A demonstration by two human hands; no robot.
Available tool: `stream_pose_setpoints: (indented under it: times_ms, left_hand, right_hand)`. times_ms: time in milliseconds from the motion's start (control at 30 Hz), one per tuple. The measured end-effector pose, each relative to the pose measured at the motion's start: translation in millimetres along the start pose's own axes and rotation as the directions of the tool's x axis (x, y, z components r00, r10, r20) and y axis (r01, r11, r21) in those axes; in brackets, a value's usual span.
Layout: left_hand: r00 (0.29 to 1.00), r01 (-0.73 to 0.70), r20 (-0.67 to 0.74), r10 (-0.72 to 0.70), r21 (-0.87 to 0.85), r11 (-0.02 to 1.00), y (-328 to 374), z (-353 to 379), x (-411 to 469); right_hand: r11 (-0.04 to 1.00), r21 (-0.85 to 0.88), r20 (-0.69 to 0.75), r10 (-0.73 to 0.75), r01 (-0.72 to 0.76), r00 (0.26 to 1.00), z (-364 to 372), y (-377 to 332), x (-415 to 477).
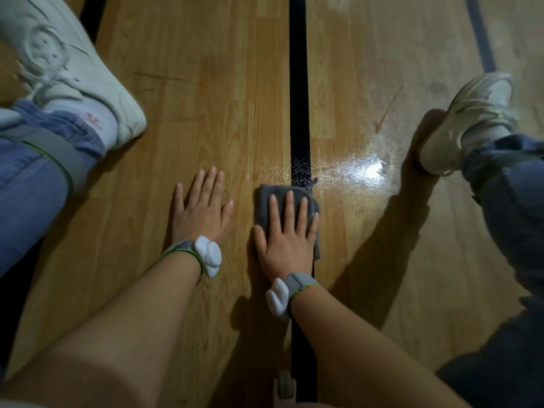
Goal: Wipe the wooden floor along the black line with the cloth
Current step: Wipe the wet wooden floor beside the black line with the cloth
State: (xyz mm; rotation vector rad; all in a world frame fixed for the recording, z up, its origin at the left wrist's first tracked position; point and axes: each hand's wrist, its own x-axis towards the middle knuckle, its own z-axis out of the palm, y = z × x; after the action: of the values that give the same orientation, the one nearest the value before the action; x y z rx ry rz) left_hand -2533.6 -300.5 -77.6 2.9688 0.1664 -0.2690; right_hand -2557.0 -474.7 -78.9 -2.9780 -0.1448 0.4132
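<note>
A black line (298, 83) runs straight up the middle of the wooden floor (206, 98). A folded grey cloth (275, 192) lies across the line. My right hand (287, 231) presses flat on the cloth with straight, spread fingers. My left hand (201, 207) rests flat on the bare wood just left of the cloth, fingers straight, holding nothing. Both wrists carry grey bands with white sensors.
My left white sneaker (67, 69) and blue trouser leg are at the upper left; my right sneaker (471, 122) is at the right. A bright glare spot (371, 169) shines on the wood right of the line. A grey line (479, 33) curves at top right.
</note>
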Motion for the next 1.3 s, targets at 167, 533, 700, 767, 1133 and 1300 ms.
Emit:
stream_pose_setpoints:
  times_ms: [167,533,700,767,1133,1300]
  left_hand:
    - [1.0,0.005,-0.009,-0.005,0.009,1.0,-0.4,6.9,-1.8]
    - [1.0,0.007,0.022,-0.007,0.009,1.0,1.1,7.2,-1.1]
    - [0.999,0.012,0.051,-0.013,0.015,1.0,0.8,4.3,0.3]
    - [0.994,0.023,0.104,-0.026,0.025,0.999,2.5,0.9,0.2]
    - [0.981,0.033,0.189,-0.037,0.027,0.999,3.7,-6.3,3.1]
    - [0.984,0.03,0.173,-0.034,0.024,0.999,5.1,-6.2,2.0]
  right_hand:
    - [0.996,0.021,-0.012,-0.083,0.083,0.996,-1.7,11.1,1.5]
    - [0.926,0.122,0.001,0.361,-0.358,0.933,-24.8,90.1,-1.4]
    - [0.927,0.077,0.033,0.365,-0.367,0.93,-24.0,91.5,0.9]
    - [0.927,0.083,0.051,0.363,-0.366,0.93,-23.1,94.3,-0.6]
    - [0.948,0.108,0.063,0.293,-0.298,0.954,-28.0,111.8,-11.4]
    - [0.925,0.082,0.049,0.367,-0.37,0.929,-26.6,113.6,-16.9]
